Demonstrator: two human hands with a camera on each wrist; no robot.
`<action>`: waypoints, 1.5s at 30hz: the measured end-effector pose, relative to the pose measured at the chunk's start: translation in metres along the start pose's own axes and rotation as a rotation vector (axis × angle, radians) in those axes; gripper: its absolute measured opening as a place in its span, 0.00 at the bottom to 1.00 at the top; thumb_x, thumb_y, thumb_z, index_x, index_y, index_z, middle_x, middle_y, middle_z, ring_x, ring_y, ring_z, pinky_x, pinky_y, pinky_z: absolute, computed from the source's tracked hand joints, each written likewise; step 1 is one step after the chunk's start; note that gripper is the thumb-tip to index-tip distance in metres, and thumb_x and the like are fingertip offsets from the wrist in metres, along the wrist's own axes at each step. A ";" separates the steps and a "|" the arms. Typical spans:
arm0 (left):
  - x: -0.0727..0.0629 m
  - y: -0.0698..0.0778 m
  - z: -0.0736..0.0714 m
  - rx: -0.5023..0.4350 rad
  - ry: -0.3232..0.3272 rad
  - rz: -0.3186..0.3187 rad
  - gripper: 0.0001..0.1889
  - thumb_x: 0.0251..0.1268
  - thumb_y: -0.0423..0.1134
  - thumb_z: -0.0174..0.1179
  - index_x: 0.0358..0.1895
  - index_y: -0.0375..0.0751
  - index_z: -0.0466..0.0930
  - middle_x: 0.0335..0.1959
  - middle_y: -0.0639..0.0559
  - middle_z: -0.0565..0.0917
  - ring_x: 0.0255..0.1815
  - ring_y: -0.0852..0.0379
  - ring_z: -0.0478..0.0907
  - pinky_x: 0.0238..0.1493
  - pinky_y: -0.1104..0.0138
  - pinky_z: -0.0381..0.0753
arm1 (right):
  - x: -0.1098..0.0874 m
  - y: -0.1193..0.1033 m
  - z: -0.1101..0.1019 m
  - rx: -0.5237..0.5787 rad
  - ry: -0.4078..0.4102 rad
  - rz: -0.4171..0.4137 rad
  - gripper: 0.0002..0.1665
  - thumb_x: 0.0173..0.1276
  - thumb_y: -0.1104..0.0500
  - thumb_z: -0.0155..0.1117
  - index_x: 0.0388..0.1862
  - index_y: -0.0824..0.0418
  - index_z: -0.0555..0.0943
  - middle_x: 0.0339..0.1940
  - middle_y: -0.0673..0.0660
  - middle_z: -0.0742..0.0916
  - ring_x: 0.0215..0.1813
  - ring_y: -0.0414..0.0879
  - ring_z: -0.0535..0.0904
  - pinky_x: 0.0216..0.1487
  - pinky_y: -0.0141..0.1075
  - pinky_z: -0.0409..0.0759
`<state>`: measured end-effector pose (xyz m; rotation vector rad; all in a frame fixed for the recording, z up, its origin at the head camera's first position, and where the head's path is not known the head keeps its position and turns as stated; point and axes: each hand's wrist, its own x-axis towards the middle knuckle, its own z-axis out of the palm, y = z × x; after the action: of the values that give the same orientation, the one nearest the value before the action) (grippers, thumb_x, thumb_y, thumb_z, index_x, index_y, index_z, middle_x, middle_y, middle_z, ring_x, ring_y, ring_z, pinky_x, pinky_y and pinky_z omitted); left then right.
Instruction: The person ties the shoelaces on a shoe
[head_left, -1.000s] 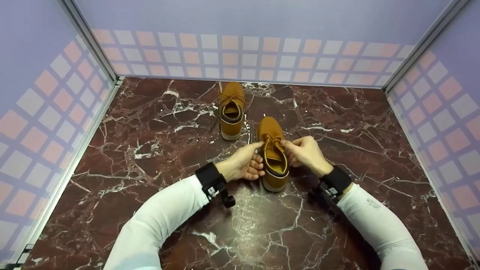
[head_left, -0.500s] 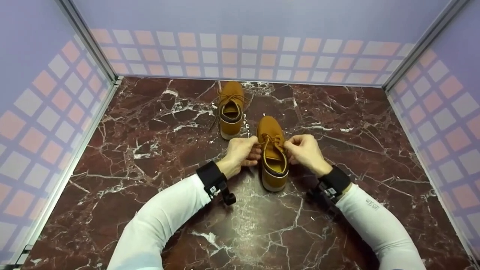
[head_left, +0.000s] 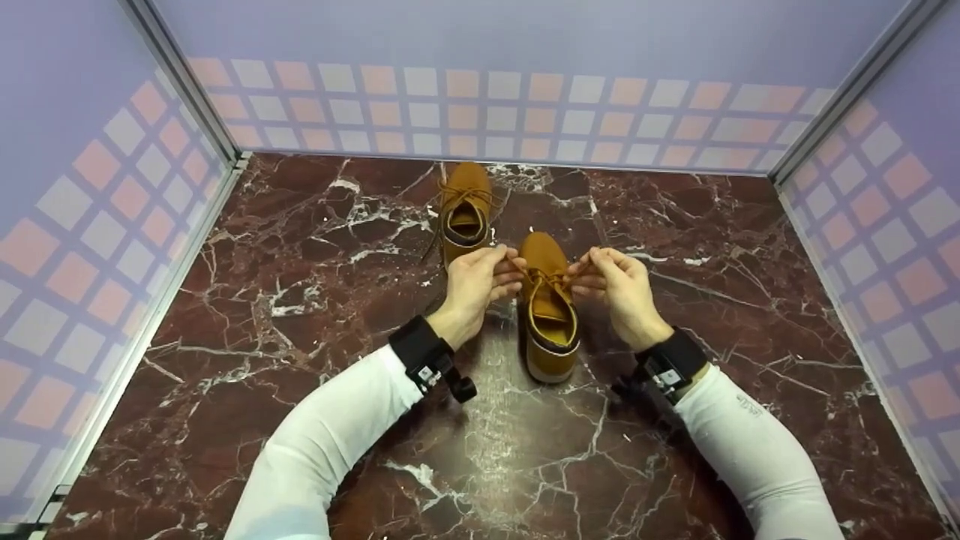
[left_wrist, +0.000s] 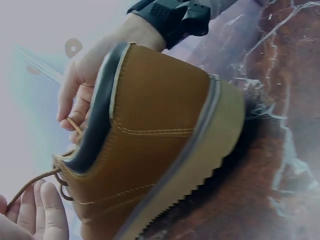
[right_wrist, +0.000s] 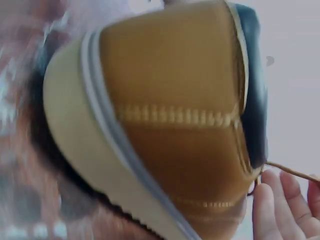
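A tan lace-up shoe with a dark padded collar stands upright on the marbled surface, toe pointing away from me. My left hand is raised at the left of its laces and pinches one lace end, drawn out taut from the eyelets. At the right side, my right hand pinches the other lace end. The laces cross over the tongue near the top eyelets; the exact knot is too small to tell. Up close, both wrist views show the shoe's heel and thick pale sole.
A second tan shoe stands farther back and to the left, laces fastened across it; my left hand hides part of its heel. Pale walls with pink and white squares enclose the dark red marbled surface at the back and sides.
Both hands have moved up and forward along the near shoe. My left hand has gone from open fingers beside the collar to pinching a lace; both laces are now pulled outward.
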<state>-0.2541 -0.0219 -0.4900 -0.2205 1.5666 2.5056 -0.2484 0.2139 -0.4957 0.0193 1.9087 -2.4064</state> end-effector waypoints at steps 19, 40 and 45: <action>-0.009 0.027 0.006 0.126 -0.191 0.257 0.13 0.88 0.31 0.58 0.43 0.31 0.91 0.29 0.54 0.94 0.34 0.56 0.94 0.47 0.62 0.97 | -0.016 -0.031 0.004 0.118 -0.046 -0.236 0.18 0.92 0.61 0.54 0.40 0.59 0.86 0.32 0.54 0.94 0.36 0.47 0.95 0.46 0.39 0.96; -0.013 0.046 0.020 0.805 -0.437 0.520 0.11 0.87 0.38 0.62 0.51 0.38 0.94 0.36 0.43 0.95 0.35 0.55 0.89 0.43 0.71 0.86 | -0.018 -0.054 0.009 -0.106 -0.112 -0.415 0.13 0.88 0.66 0.59 0.45 0.70 0.89 0.32 0.53 0.94 0.35 0.43 0.93 0.45 0.38 0.95; -0.012 0.051 0.026 0.882 -0.463 0.507 0.12 0.87 0.37 0.62 0.53 0.36 0.94 0.37 0.44 0.95 0.36 0.53 0.89 0.39 0.72 0.84 | -0.019 -0.061 0.013 -0.145 -0.124 -0.467 0.13 0.87 0.69 0.59 0.46 0.71 0.90 0.33 0.53 0.95 0.35 0.44 0.93 0.45 0.37 0.95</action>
<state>-0.2549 -0.0212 -0.4319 0.8868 2.4737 1.6486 -0.2329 0.2161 -0.4325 -0.6346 2.2192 -2.4404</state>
